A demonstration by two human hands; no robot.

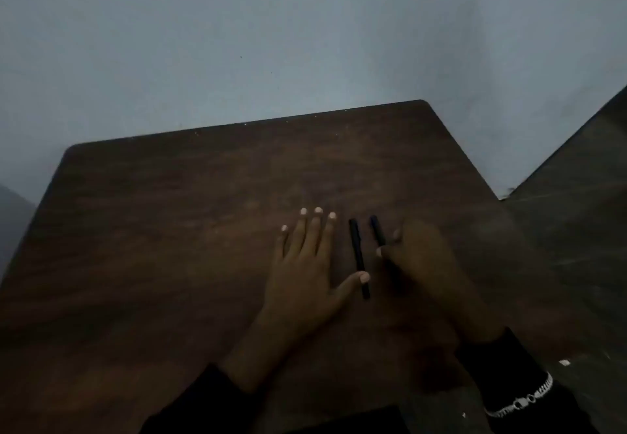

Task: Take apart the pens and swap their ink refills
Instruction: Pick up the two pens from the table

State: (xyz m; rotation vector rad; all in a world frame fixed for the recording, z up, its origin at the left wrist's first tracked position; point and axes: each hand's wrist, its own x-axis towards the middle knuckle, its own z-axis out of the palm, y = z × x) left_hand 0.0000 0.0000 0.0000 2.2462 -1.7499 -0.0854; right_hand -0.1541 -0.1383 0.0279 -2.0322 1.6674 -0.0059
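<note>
- Dark, wood-grained worktop (169, 230) with rounded corners.
- Two slim black pens lie side by side: left pen (359, 257), right pen (378, 234).
- Left hand (305, 271) lies flat, fingers spread, thumb touching the left pen.
- Right hand (427, 271) covers the right pen's near end; its grip is too blurred to tell.

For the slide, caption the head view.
Two black pens on a brown table, left hand flat, right hand reaching.
</note>
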